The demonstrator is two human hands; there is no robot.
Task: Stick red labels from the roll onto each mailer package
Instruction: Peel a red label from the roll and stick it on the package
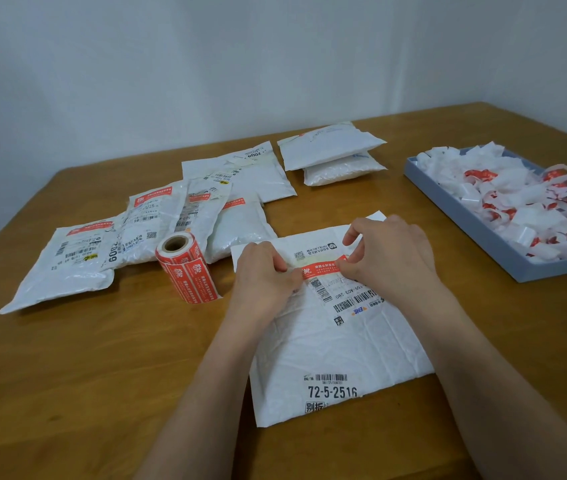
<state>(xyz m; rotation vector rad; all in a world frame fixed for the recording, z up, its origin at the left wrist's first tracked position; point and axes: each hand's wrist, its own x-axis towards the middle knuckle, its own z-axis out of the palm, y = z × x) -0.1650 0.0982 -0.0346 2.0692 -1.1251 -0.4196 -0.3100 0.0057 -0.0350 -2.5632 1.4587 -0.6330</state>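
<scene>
A white mailer package (330,344) lies flat in front of me on the wooden table (84,368). A red label (322,270) stretches across its upper part. My left hand (266,278) pinches the label's left end and my right hand (387,254) pinches its right end, both with curled fingers. The roll of red labels (185,268) stands upright just left of the mailer, apart from both hands. Several white mailers (157,230) with red labels on them overlap at the left.
Two stacked white mailers (334,154) lie at the back, beside another flat mailer (240,174). A grey-blue tray (476,223) at the right holds a heap of white and red backing scraps. A pale wall stands behind the table.
</scene>
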